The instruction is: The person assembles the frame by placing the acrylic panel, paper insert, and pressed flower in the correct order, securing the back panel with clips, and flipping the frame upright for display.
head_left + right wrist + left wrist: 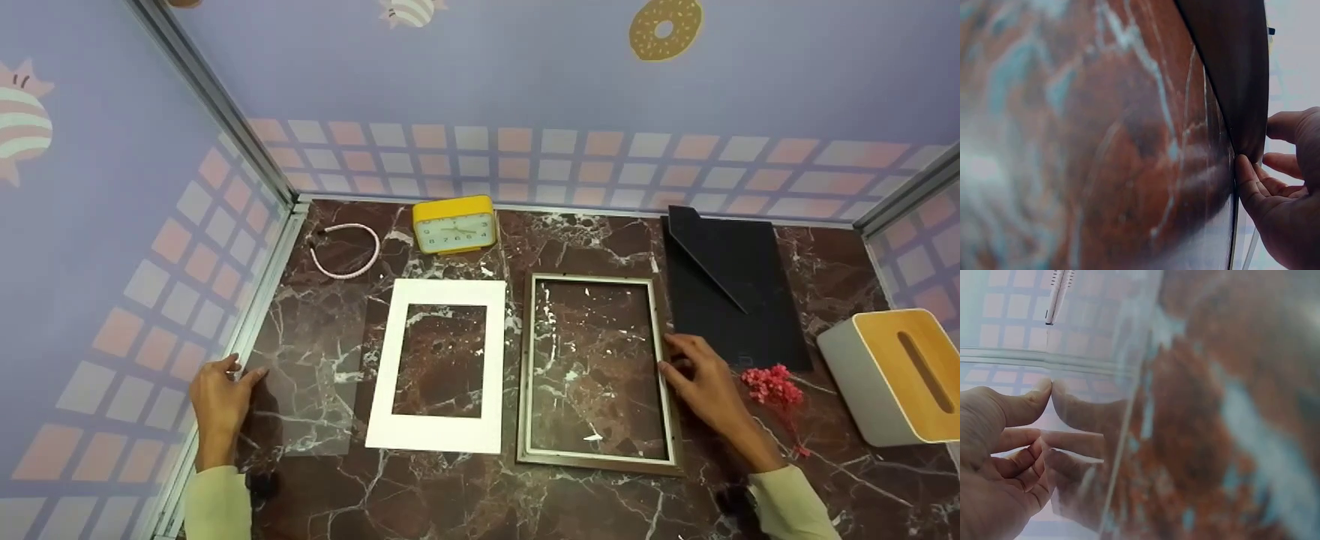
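Observation:
A clear sheet point(315, 390) lies flat at the left. The left hand point(221, 397) is at its left side, thumb and forefinger spread; in the left wrist view this hand point(1008, 444) has its fingertips against a clear, reflecting surface. Right of the sheet lies a white mat point(381, 375) with a rectangular opening. Further right is a brown frame point(526, 375) with a silvery inner rim. At the frame's right edge, the right hand point(705, 382) pinches the side; in the right wrist view the fingers of this hand point(1289, 180) touch the dark frame side point(1247, 84).
Behind are a pink headband point(377, 251) and a yellow clock point(454, 225). A black backing board point(765, 300) with a stand leg lies at the right, near pink flowers point(772, 386) and a tissue box point(862, 382). Patterned walls border the marbled table point(420, 495).

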Demonstrator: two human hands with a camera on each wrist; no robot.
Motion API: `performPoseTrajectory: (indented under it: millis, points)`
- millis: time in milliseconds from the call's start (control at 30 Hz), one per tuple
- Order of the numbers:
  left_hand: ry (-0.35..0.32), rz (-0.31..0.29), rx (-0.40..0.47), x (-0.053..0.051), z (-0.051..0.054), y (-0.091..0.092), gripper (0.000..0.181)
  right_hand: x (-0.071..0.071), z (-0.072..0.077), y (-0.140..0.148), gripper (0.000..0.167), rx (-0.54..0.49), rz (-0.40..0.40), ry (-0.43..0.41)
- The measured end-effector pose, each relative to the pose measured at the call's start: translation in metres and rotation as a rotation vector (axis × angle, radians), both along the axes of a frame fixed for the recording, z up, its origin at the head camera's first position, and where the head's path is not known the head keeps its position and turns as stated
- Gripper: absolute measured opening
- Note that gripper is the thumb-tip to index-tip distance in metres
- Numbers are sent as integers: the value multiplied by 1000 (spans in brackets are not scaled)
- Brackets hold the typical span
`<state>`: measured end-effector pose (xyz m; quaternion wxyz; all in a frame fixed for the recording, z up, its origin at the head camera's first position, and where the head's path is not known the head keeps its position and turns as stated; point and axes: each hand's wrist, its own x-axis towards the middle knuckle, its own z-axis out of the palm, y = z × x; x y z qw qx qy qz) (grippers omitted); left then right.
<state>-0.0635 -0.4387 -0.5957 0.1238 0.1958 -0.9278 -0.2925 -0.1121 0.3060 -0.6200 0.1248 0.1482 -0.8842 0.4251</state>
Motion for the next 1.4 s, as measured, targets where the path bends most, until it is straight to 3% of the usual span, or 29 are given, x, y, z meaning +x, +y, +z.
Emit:
performPoseTrajectory:
  millis: [100,200,433,533,667,800,933,1100,1400]
  points:
    - [4,18,13,3,9,-1,51,0,-1,-1,51,-4,13,5]
    - [-13,41,119,5,21,-3,48,0,-1,-1,51,-2,12,10]
    - [-44,1,706,6,35,-13,44,1,1,-1,51,8,6,14]
    - [-46,-63,866,8,38,-17,35,1,1,0,51,11,2,15]
    - [-56,-190,950,12,39,-20,32,0,1,1,51,18,-3,22]
    - [-33,-240,1035,17,42,-20,34,-1,0,1,51,34,-1,31]
    - [10,-243,1117,21,48,-20,36,-1,0,0,50,23,3,18]
    - [62,-233,1158,24,57,-15,36,1,1,-1,50,-18,11,-16]
    - [110,-221,1256,19,73,9,30,0,2,-2,50,-6,4,-3]
